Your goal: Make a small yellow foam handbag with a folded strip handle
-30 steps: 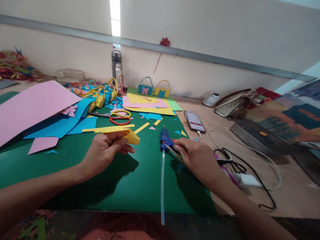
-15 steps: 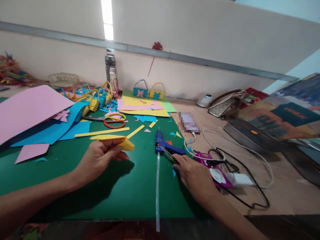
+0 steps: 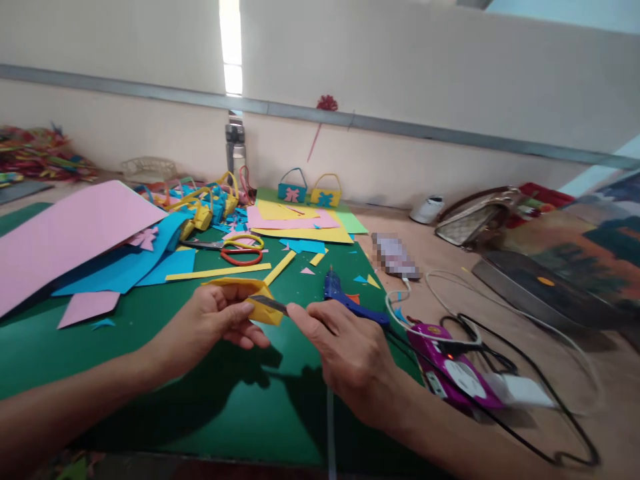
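My left hand point(image 3: 220, 317) pinches a folded yellow paper piece point(image 3: 267, 312) above the green mat. In my right hand point(image 3: 350, 350) is a craft knife point(image 3: 269, 304), its handle mostly hidden by the fingers. The blade lies against the yellow paper, near the left thumb; whether it has cut in cannot be seen. Just beyond the right hand, a blue glue gun point(image 3: 333, 285) rests on the mat, with a long clear glue stick point(image 3: 331, 427) reaching toward the near edge. Scissors point(image 3: 240, 248) with red and yellow handles lie behind the left hand.
Pink sheets point(image 3: 80, 243) and blue sheets point(image 3: 165, 267) are stacked at left. Small paper handbags point(image 3: 293, 193) stand at the back. Yellow strips point(image 3: 217, 272) lie on the green mat point(image 3: 210, 413). A purple power strip point(image 3: 455, 367), cables and a phone point(image 3: 395, 255) are at right.
My right hand has moved left from beside the glue gun, bringing the craft knife blade to the yellow paper. The left hand still holds the paper. The view has shifted slightly.
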Tool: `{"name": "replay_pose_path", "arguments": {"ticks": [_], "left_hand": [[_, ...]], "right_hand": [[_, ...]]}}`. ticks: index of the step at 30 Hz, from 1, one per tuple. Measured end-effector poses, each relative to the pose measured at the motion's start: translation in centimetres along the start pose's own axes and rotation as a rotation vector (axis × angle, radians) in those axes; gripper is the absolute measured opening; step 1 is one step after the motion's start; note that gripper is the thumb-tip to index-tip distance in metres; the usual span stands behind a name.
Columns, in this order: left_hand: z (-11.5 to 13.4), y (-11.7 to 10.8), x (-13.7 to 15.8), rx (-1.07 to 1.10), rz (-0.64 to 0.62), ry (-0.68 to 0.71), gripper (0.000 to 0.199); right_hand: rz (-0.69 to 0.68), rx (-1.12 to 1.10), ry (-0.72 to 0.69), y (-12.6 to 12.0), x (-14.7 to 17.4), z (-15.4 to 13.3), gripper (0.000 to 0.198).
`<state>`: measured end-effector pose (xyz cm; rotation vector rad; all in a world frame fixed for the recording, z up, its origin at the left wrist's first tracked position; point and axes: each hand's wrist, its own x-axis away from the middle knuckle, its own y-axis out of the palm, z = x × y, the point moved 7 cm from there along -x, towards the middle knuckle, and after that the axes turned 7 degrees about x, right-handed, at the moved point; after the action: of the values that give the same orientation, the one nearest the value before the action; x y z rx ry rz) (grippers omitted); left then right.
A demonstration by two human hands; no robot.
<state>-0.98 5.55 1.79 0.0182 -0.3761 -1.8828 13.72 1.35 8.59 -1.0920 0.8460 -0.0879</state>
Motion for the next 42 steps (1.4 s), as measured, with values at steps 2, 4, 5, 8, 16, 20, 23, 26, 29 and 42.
{"name": "replay_pose_path", "arguments": {"ticks": [2, 4, 5, 8, 16, 20, 23, 26, 29, 42], "left_hand": [[0.1, 0.3, 0.0, 0.029, -0.032, -0.013, 0.032], [0.1, 0.4, -0.1, 0.052, -0.053, -0.026, 0.032], [0.1, 0.4, -0.1, 0.061, -0.056, -0.031, 0.032], [0.0, 0.4, 0.0, 0.076, -0.052, -0.045, 0.034], [0.0, 0.6, 0.0, 0.103, -0.076, -0.065, 0.034], [-0.1, 0.6, 0.0, 0.095, -0.099, -0.072, 0.032], [-0.2, 0.7, 0.1, 0.092, -0.105, -0.087, 0.032], [-0.2, 0.9, 0.1, 0.097, -0.095, -0.104, 0.030], [-0.1, 1.1, 0.2, 0.097, -0.097, -0.115, 0.026], [-0.1, 1.6, 0.4, 0.069, -0.146, -0.130, 0.022]], "right_hand": [[0.048, -0.053, 0.013, 0.3, -0.3, 0.5, 0.031], [0.071, -0.098, 0.033, 0.7, -0.3, 1.0, 0.024], [0.071, -0.114, 0.041, 0.8, -0.3, 1.2, 0.022], [0.064, -0.122, 0.036, 0.8, 0.0, 1.4, 0.020], [0.061, 0.069, 0.007, 0.4, 0.7, 1.7, 0.039], [0.074, 0.095, -0.002, 0.3, 0.8, 1.8, 0.040], [0.090, 0.118, 0.001, 0.3, 0.9, 1.8, 0.036], [0.098, 0.122, 0.010, 0.4, 1.0, 1.7, 0.035], [0.096, 0.111, 0.006, 0.6, 1.0, 1.6, 0.033], [0.100, 0.084, 0.004, 0.7, 1.0, 1.4, 0.033]]}}
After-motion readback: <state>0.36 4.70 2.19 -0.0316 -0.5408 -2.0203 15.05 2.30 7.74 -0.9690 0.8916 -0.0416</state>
